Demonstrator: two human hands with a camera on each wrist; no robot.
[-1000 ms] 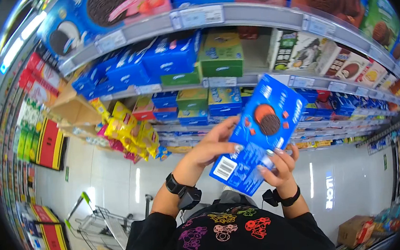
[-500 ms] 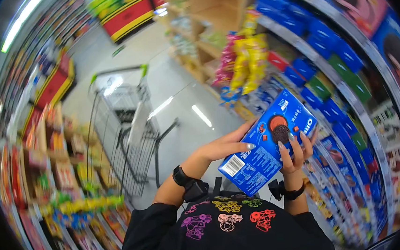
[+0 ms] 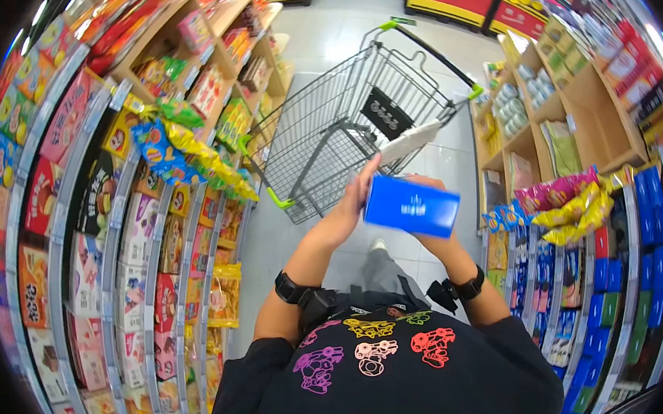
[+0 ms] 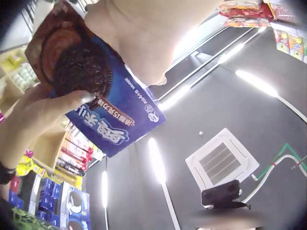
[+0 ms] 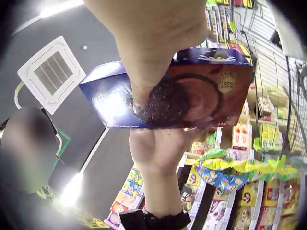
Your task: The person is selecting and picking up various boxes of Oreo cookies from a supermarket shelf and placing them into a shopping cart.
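Observation:
In the head view, a blue cookie box is held in front of the chest, one narrow side facing up. My left hand grips it at the left end. My right hand holds the other end, partly hidden beneath the box. The left wrist view shows the broad face of the cookie box, printed with a dark sandwich cookie, and the right thumb pressing on it. From the right wrist, the cookie box lies between the right hand and the left palm.
Ahead on the floor stands a wire shopping cart with green corners. Snack shelves run along the left side. Blue boxes fill the right shelves, near hanging yellow bags and a wooden rack.
The view has swung left from the cookie shelf to the aisle with the cart. The box has tipped from its printed broad face to a plain blue narrow side, still in both hands.

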